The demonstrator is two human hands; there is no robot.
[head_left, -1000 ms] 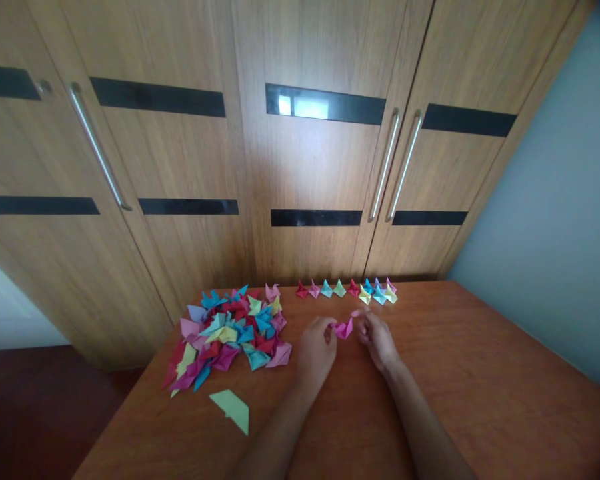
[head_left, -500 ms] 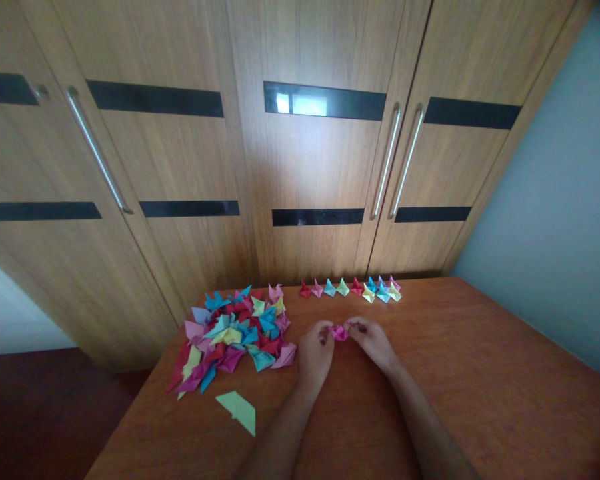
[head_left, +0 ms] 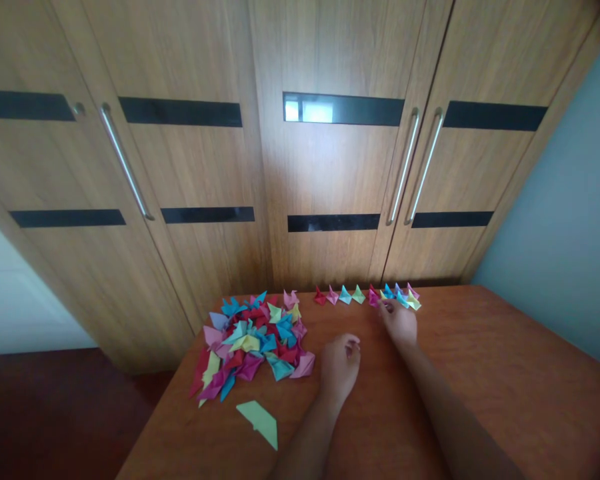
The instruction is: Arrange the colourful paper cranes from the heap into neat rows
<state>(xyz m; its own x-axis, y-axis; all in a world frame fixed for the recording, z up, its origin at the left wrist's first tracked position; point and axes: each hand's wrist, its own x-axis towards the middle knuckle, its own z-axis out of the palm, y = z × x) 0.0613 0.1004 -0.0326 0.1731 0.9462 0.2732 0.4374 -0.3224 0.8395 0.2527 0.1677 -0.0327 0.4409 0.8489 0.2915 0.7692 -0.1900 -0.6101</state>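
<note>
- Brown bench (head_left: 505, 373), with a green folded paper (head_left: 263, 423) near left.
- Left hand (head_left: 340, 363): half-curled grip, gap at the thumb, nothing visible inside; paper heap (head_left: 245, 343) to its left.
- Right hand (head_left: 401, 321): since the earlier frame, moved farther off; fingertips pinch the magenta paper piece (head_left: 374, 302) at the far row of paper shapes (head_left: 359, 295).
- Wooden wardrobe (head_left: 330, 260) beyond.

brown table (head_left: 370, 420) is carrying folded paper. big multicolor pile of folded paper (head_left: 253, 343) is sitting on left side. flat green paper (head_left: 260, 421) is lying apart, nearer the front. row of small folded papers (head_left: 359, 295) is lining far edge.
</note>
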